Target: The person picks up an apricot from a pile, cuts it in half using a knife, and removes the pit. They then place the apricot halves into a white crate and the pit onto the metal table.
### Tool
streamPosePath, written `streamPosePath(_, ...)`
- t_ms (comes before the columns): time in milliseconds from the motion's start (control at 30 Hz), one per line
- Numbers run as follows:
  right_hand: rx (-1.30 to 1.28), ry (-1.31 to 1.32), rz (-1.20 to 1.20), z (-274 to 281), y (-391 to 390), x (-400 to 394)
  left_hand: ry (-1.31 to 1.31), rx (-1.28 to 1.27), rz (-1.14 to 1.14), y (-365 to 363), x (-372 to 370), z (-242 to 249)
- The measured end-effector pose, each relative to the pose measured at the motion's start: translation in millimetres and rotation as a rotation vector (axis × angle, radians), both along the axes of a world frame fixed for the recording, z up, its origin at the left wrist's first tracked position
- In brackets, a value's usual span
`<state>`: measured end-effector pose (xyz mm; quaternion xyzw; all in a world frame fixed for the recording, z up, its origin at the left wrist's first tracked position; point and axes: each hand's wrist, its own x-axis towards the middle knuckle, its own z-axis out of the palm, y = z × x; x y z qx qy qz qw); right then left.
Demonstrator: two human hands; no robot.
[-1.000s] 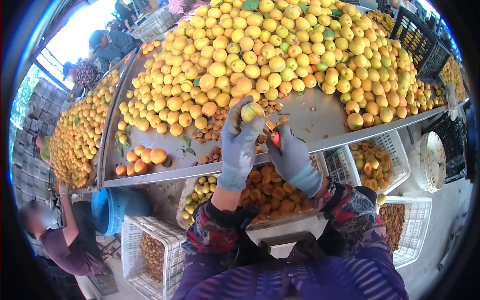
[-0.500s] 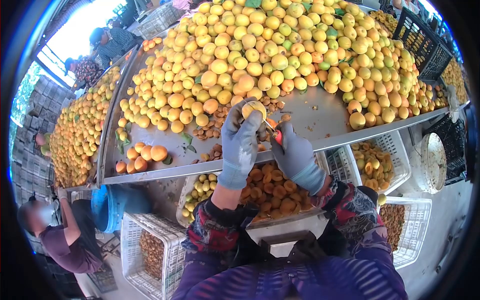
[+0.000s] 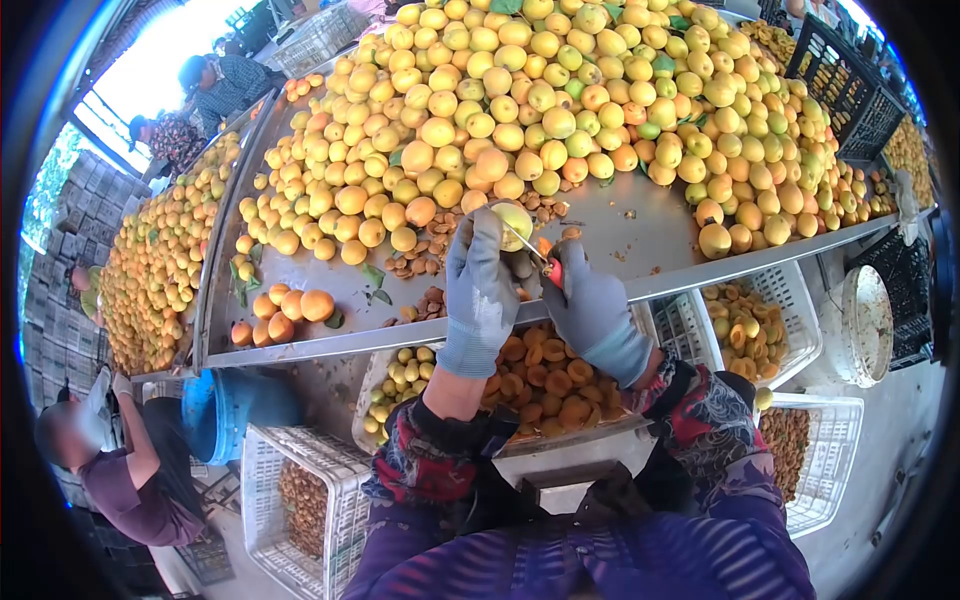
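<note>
My left hand (image 3: 484,280), in a grey glove, is closed around a yellow-green apricot (image 3: 513,226) just above the table's front edge. In my gloved right hand (image 3: 590,318) I grip a small knife (image 3: 554,270) by its red handle. Its thin metal blade slants up to the left and overlaps the apricot's face. Under both hands, a crate of halved apricots (image 3: 540,375) sits below the table edge. Behind them, brown pits (image 3: 420,257) lie scattered on the metal, with a big heap of whole apricots (image 3: 500,110) beyond.
The metal table (image 3: 620,225) has a raised front rim. Several orange apricots (image 3: 285,312) are grouped at its left corner. White crates of pits (image 3: 305,505) stand below on both sides, near a blue bucket (image 3: 235,410). A person (image 3: 130,465) sits at lower left.
The apricot has turned in my left hand and now shows a greener side. The blade lies across its face. My right hand has hardly moved.
</note>
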<state>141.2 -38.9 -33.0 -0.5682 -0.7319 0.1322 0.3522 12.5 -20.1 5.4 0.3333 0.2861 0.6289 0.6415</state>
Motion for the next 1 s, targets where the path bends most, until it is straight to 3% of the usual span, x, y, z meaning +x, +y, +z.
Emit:
streamPosePath(133,-0.026,-0.017,0.006,1.5,-1.0,2.1,0.066,-0.082,-0.087,-0.6,-1.5,8.1)
streamPosePath(200,-0.03,-0.017,-0.002,-0.9,-1.0,2.8,0.136,-0.002,0.098,-0.5,8.3,8.2)
streamPosePath(333,-0.037,-0.012,0.0,-4.3,-0.3,2.3,0.222,0.062,0.08,-1.8,5.1,-1.3)
streamPosePath(633,-0.118,0.182,0.118,8.5,-3.9,11.3,0.029,0.001,0.004,3.8,6.1,-11.9)
streamPosePath(700,-0.099,0.205,0.14,8.9,-2.7,12.7,-0.069,0.113,-0.03,9.8,1.4,-14.1)
streamPosePath(767,-0.242,0.705,0.289,15.4,-2.3,15.1,-0.042,0.041,0.009,6.3,-4.4,-9.6)
streamPosePath(833,-0.292,0.835,0.282,36.0,-0.1,18.0,-0.017,-0.031,0.036,3.1,-1.9,-6.6)
streamPosePath(867,-0.336,0.971,0.265,42.5,1.5,19.3,0.143,0.112,0.056,0.9,2.2,-7.5)
streamPosePath(900,-0.333,0.974,0.251,42.8,3.4,20.0,0.301,0.257,0.072,-2.1,6.3,-8.2)
streamPosePath(967,-0.359,1.116,0.318,41.5,4.5,19.3,0.375,0.272,0.007,-6.9,10.6,-10.5)
streamPosePath(1000,-0.274,0.999,0.319,42.1,4.3,15.9,0.547,0.473,0.133,-3.1,14.1,-15.8)
